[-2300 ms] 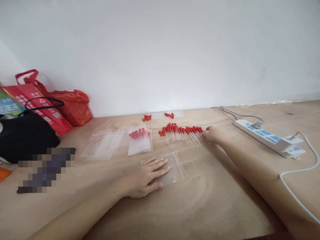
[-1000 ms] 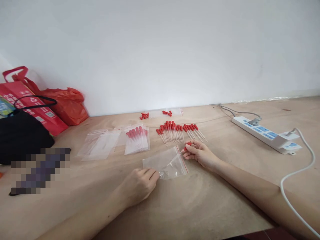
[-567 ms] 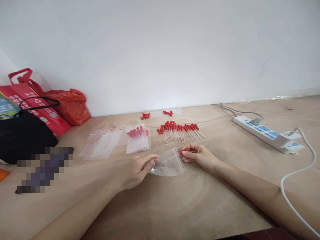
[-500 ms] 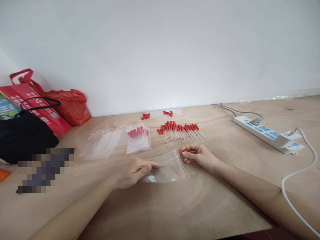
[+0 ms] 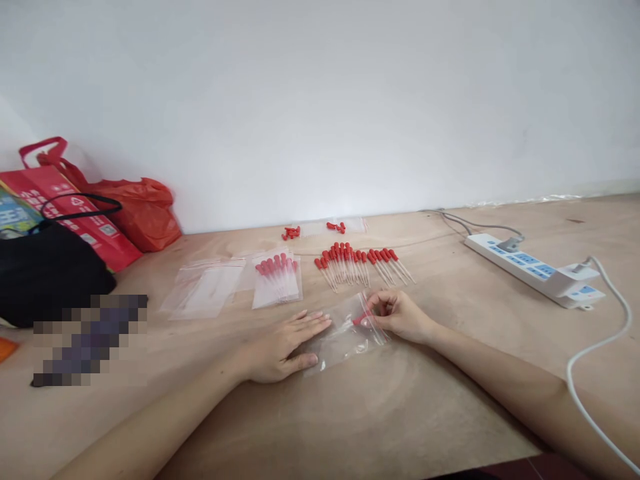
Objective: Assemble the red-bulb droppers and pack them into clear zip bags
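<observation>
Red-bulbed dropper (image 5: 358,321) is at the mouth of a clear zip bag (image 5: 340,340), pinched between the thumb and curled fingers of the right hand (image 5: 397,317); the left hand (image 5: 287,347) lies flat with fingers spread, touching the bag's other end and grasping nothing; bare wood stretches from both hands to the desk's near edge, which slants across the lower right; loose droppers (image 5: 344,257) lie just beyond the bag, a power strip (image 5: 525,267) well to the right; the desk (image 5: 400,413) meets a pale wall (image 5: 320,100) behind.
</observation>
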Demonstrator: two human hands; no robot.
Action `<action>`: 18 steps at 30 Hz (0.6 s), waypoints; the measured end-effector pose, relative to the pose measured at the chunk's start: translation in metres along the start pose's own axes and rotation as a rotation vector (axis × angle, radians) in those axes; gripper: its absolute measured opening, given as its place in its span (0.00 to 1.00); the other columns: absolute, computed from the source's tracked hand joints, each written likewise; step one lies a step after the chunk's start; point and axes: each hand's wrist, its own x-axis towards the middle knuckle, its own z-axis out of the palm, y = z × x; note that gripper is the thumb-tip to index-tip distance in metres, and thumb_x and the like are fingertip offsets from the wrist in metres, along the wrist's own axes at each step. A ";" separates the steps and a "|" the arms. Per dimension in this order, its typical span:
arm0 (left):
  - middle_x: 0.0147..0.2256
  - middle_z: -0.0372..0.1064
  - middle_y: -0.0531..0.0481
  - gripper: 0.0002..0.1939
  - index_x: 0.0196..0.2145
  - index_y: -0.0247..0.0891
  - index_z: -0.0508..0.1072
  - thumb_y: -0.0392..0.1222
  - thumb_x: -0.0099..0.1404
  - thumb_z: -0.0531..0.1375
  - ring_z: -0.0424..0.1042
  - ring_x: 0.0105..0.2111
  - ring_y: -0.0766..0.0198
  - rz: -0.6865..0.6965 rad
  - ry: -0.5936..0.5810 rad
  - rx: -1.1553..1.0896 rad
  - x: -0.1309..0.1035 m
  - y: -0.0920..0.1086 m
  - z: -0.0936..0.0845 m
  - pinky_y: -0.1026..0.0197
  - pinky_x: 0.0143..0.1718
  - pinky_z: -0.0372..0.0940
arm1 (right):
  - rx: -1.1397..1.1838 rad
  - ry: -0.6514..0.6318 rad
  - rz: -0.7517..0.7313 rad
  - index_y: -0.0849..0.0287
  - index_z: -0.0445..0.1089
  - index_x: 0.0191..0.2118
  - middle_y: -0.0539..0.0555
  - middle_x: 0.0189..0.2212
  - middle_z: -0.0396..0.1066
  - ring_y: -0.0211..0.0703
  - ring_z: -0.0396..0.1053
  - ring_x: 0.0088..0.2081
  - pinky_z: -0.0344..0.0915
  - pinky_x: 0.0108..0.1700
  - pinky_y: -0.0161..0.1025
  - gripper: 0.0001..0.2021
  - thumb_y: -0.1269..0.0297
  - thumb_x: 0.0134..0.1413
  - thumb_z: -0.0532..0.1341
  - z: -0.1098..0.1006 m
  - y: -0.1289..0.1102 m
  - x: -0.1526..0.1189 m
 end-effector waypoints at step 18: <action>0.45 0.66 0.44 0.14 0.46 0.38 0.67 0.38 0.62 0.52 0.64 0.46 0.61 0.118 0.284 -0.100 -0.002 -0.002 0.013 0.56 0.48 0.61 | -0.482 0.443 0.443 0.63 0.68 0.33 0.57 0.28 0.70 0.40 0.66 0.27 0.59 0.26 0.33 0.15 0.61 0.36 0.62 -0.089 0.031 0.074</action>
